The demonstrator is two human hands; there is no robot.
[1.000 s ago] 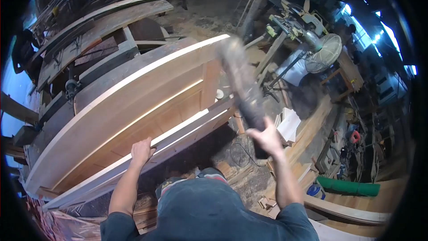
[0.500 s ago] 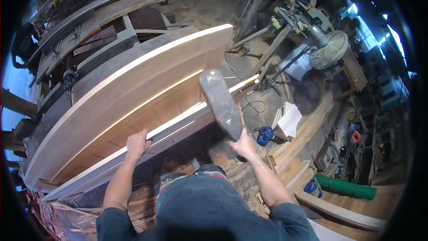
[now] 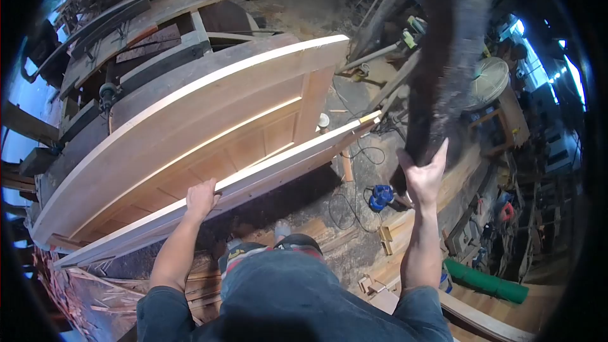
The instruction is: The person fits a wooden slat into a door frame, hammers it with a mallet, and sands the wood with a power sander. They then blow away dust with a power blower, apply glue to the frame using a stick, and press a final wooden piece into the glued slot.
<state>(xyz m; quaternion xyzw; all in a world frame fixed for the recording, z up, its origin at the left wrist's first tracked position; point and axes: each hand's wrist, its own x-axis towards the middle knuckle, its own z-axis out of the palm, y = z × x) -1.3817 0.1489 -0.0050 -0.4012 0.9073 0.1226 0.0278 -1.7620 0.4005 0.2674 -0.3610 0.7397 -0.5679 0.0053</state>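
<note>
A large curved wooden panel with inset boards, possibly a bed headboard or door piece, stands on edge before me. Along its near side runs a long straight wooden rail. My left hand is closed over the top edge of this rail, fingers curled to the far side. In my right hand, raised off to the right, is a thick dark wooden club, gripped at its lower end. The club points upward, smeared by motion, and its top passes out of view. It is apart from the rail.
A blue power tool with a black cord lies on the floor at right. Beyond it are a standing fan, a green roll and stacked boards. A cluttered workbench stands behind the panel. Wood scraps litter the lower left.
My right hand has swung the club up and to the right, away from the rail. My left hand keeps its hold on the rail. The view has shifted slightly.
</note>
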